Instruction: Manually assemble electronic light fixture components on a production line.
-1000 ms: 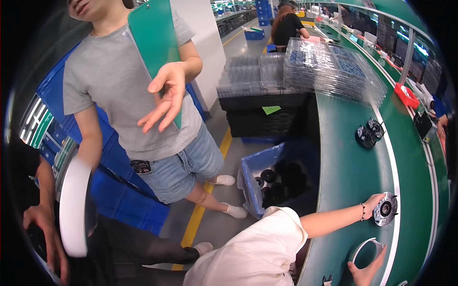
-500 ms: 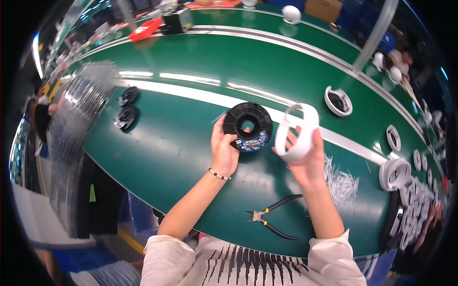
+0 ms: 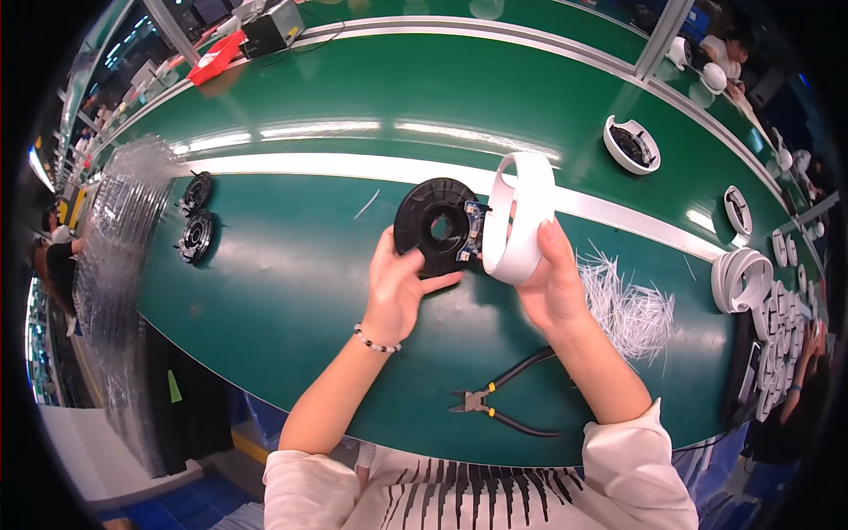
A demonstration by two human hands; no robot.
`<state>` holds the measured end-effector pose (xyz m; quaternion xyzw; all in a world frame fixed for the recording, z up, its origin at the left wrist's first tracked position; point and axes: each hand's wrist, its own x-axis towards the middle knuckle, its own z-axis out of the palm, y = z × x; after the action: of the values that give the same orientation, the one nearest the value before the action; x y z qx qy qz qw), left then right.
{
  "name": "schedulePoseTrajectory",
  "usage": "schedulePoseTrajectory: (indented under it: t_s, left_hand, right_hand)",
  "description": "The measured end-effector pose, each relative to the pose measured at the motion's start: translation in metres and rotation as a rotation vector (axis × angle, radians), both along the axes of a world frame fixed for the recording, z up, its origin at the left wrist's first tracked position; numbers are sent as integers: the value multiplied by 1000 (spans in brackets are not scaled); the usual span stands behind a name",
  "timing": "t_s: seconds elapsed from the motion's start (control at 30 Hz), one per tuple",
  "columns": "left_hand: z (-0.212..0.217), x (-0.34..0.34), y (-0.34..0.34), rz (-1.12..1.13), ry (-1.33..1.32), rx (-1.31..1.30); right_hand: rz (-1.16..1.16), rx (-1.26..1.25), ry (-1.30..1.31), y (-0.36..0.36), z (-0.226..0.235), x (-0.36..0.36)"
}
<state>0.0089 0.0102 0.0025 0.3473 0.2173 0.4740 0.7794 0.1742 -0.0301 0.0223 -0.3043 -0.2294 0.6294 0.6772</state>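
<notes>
My left hand point(image 3: 395, 287) is closed on a round black plastic base point(image 3: 415, 216) with a hole through its middle. A blue circuit board point(image 3: 474, 231) shows along the base's right side. My right hand point(image 3: 552, 283) grips a white ring-shaped housing point(image 3: 533, 212), held tilted with its opening toward the base. The ring's left rim overlaps the board's edge in view; whether they touch I cannot tell. Diagonal cutting pliers point(image 3: 477, 402) with black handles lie on the green table point(image 3: 291, 300) below, jaws pointing left, one handle partly behind my right forearm.
White cut strips point(image 3: 627, 309) lie piled right of my right hand. Two black round parts point(image 3: 197, 237) sit at left beside clear plastic wrap point(image 3: 132, 238). White rings point(image 3: 740, 281) stack at right. A white housing with a black inside point(image 3: 632, 146) rests on the far green surface.
The black base has turned, bringing its board from the bottom to the right side. The white ring has moved left, closer to the base. My view has shifted slightly.
</notes>
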Motion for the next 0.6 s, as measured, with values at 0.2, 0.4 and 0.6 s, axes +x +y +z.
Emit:
schedulePoseTrajectory:
  t_s: [0.2,0.4,0.6]
  left_hand:
    - [0,0,3,100,207,-45]
    - [-5,7,-6,-82,70,-22]
    - [0,-7,1,-416,-451,-311]
  right_hand:
    - [4,70,-261,3,1,3]
    - [-124,179,-814,-2,2,-10]
    - [-88,295,-1234,-9,1,-20]
